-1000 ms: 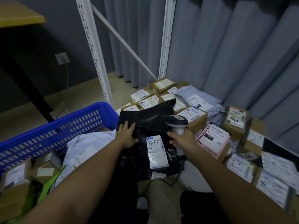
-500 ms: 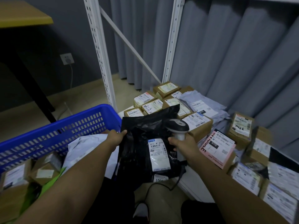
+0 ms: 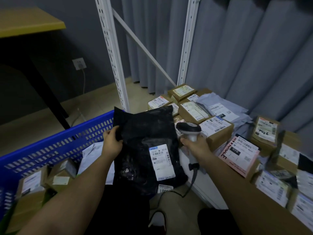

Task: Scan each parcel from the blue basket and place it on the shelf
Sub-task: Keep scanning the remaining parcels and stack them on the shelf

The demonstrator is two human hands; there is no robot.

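Left hand (image 3: 111, 143) pinches the left edge of the black parcel (image 3: 145, 150), held label-up over the right end of the blue basket (image 3: 64, 146). White label (image 3: 161, 162) faces the camera. Right hand (image 3: 194, 146) is wrapped around the scanner (image 3: 188, 130) handle, scanner head just beside the parcel's right edge. Boxes (image 3: 216, 131) crowd the shelf (image 3: 203, 178) along its near edge.

The bag (image 3: 144, 145) is shiny crinkly black plastic with a smooth paper label (image 3: 161, 163), the basket (image 3: 55, 146) is hard blue plastic, and the boxes (image 3: 218, 131) are dull brown cardboard.
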